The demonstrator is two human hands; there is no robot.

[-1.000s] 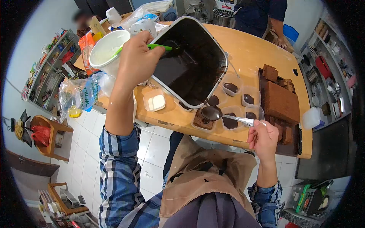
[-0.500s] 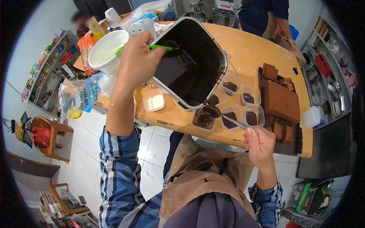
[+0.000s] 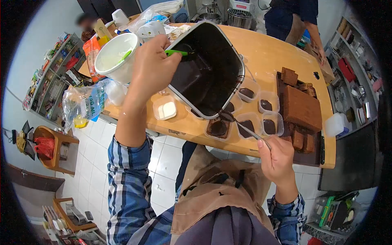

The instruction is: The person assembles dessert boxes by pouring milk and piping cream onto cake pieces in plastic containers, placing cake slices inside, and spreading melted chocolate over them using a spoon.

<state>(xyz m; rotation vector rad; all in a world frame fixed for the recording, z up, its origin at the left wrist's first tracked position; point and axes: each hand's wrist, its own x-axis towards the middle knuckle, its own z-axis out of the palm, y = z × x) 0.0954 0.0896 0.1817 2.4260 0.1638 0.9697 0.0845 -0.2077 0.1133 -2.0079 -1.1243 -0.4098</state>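
My left hand [image 3: 157, 63] is closed on the edge of a deep rectangular tub [image 3: 204, 69], tilted towards me, its inside coated with dark chocolate sauce. A green-handled utensil [image 3: 176, 52] lies against that hand inside the tub. My right hand [image 3: 278, 159] grips the handle of a metal spoon [image 3: 247, 130]. The chocolate-covered spoon bowl is at the tub's lower corner, above a small clear container [image 3: 217, 129] holding brown cake with a dark pool on top. Several more clear containers with dark topping stand around, among them one [image 3: 246, 129] beside the spoon.
Brown cake [image 3: 302, 108] and cut pieces lie on a dark tray at the right, a knife [image 3: 322, 150] beside it. A container with white contents [image 3: 165, 110] and a white bucket [image 3: 117, 53] stand left. Another person's hand [image 3: 322, 56] is by a cardboard box across the table.
The spoon has risen from over the cake container to the tub's lower corner. My left hand and the tub have shifted slightly right. The person across the table has moved right.
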